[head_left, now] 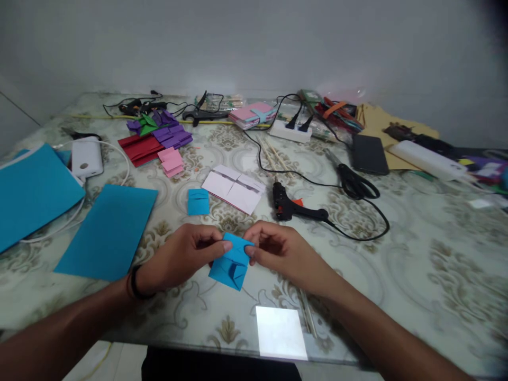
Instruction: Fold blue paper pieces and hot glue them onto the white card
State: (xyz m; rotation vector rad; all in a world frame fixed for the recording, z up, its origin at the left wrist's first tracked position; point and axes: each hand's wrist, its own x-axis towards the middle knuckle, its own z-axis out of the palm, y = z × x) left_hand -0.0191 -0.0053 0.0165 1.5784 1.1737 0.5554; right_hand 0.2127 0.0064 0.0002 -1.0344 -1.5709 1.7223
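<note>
Between my two hands, above the patterned tabletop, is a small blue folded paper with creases and a raised flap on its lower part. My left hand pinches its upper left edge, thumb on top. At the upper right corner, my right hand grips the same paper between thumb and fingers. A second small blue folded piece lies just beyond my left hand. Beside that rests a white folded paper. A black glue gun lies beyond my right hand.
Large blue sheets and a white power bank with a cable are at left. Red, purple and pink folded papers lie further back. Black scissors, a power strip and a black phone-like object are at right. Thin sticks lie near my right forearm.
</note>
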